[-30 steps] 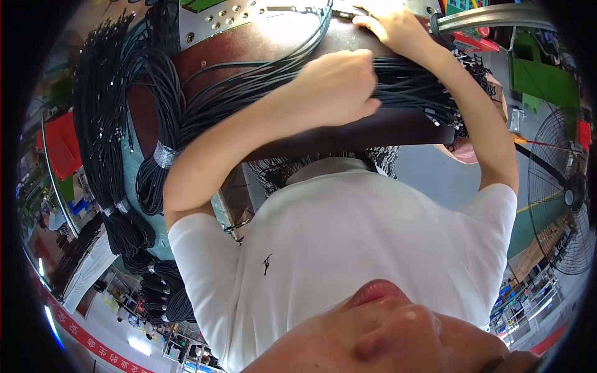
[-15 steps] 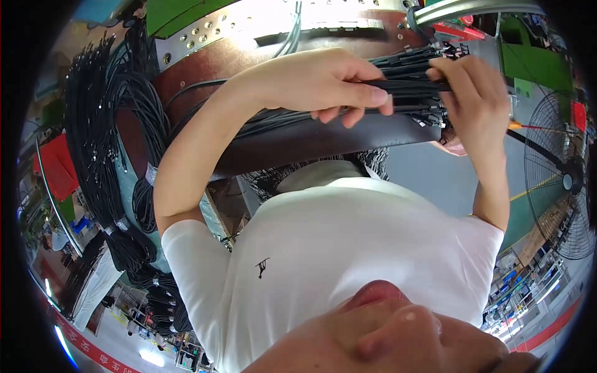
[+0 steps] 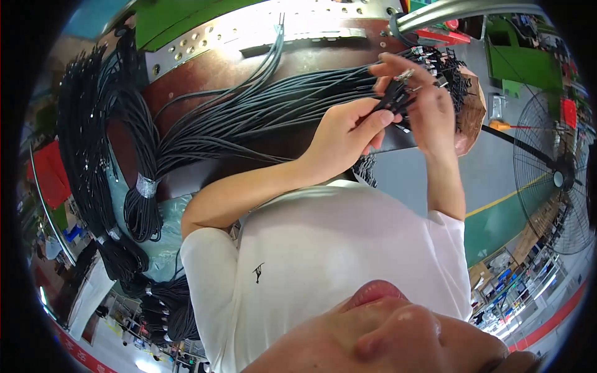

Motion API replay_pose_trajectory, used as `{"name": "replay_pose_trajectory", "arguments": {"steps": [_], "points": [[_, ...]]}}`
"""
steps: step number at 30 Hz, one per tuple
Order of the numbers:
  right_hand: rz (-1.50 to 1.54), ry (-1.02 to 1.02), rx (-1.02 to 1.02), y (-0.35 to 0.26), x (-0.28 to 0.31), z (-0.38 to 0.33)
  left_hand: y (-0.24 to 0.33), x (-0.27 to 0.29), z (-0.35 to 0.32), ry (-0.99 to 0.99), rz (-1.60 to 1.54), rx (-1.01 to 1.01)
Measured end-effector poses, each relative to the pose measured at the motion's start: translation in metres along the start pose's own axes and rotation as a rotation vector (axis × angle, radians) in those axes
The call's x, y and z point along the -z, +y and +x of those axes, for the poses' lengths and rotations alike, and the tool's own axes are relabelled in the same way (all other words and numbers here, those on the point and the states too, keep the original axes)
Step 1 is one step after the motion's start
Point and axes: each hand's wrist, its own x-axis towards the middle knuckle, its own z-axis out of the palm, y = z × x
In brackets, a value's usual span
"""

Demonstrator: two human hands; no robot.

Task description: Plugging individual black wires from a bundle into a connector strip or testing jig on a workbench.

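Observation:
Several black cables point(image 3: 273, 93) with metal-tipped connectors lie fanned out across the brown worktop. My left hand point(image 3: 354, 133) is closed round a small bunch of cable ends point(image 3: 392, 98), thumb on top, their connectors pointing up and right. Just beyond those tips is my right hand point(image 3: 429, 109), its fingers curved and apart; whether they touch the connectors is hard to make out. More connector ends point(image 3: 444, 65) lie in a cluster behind the right hand, at the worktop's right end. A clear wrap point(image 3: 146, 186) binds the cables on the left.
Large black cable bundles point(image 3: 87, 143) hang at the left. The brown worktop point(image 3: 193, 74) has a metal plate with holes point(image 3: 180, 50) along its far side. A floor fan point(image 3: 563, 177) stands at the right, and a curved metal tube point(image 3: 460, 13) crosses the far right.
My left hand has moved nearer my body and now grips cables close to their connectors. My right hand has shifted left, its fingers more spread. The fanned cables show more fully.

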Motion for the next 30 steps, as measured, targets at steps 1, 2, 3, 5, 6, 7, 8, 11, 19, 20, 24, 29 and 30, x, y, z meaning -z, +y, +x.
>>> {"name": "replay_pose_trajectory", "arguments": {"steps": [1, 2, 3, 5, 6, 7, 8, 11, 19, 20, 24, 29, 30], "points": [[0.043, -0.07, -0.151, -0.003, -0.011, 0.005, -0.009, 0.002, -0.004, 0.108, 0.015, -0.068], [0.083, -0.073, -0.184, 0.003, -0.023, 0.009, -0.014, 0.004, -0.007, 0.211, 0.035, -0.134], [0.122, -0.078, -0.218, 0.01, -0.034, 0.013, -0.016, 0.007, -0.01, 0.224, 0.036, -0.134], [0.166, -0.22, -0.282, 0.009, -0.054, 0.02, -0.021, 0.019, -0.021, 0.365, -0.076, -0.234], [0.1, -0.304, -0.244, 0.016, -0.062, 0.023, -0.023, 0.024, -0.026, 0.385, -0.077, -0.237], [0.061, -0.412, -0.329, 0.014, -0.066, 0.026, -0.025, 0.027, -0.031, 0.396, -0.116, -0.247], [-0.005, -0.536, -0.296, 0.015, -0.066, 0.03, -0.027, 0.031, -0.036, 0.404, -0.155, -0.258], [-0.464, -0.728, 0.192, 0.011, -0.045, 0.055, -0.025, 0.041, -0.052, 0.407, -0.189, -0.262], [-1.23, -0.368, 0.51, 0.046, -0.02, 0.091, -0.024, 0.043, -0.062, 0.438, -0.533, -0.082], [-1.205, -0.415, 0.489, 0.041, -0.02, 0.085, -0.026, 0.045, -0.063, 0.426, -0.563, -0.082], [-1.23, -0.42, 0.564, 0.038, -0.024, 0.074, -0.031, 0.046, -0.062, 0.403, -0.623, -0.065], [-1.292, -0.113, 0.665, 0.051, -0.04, 0.075, -0.032, 0.046, -0.061, 0.401, -0.637, -0.065], [-1.175, -0.208, 0.574, 0.049, -0.038, 0.073, -0.033, 0.046, -0.061, 0.401, -0.639, -0.066]]}}
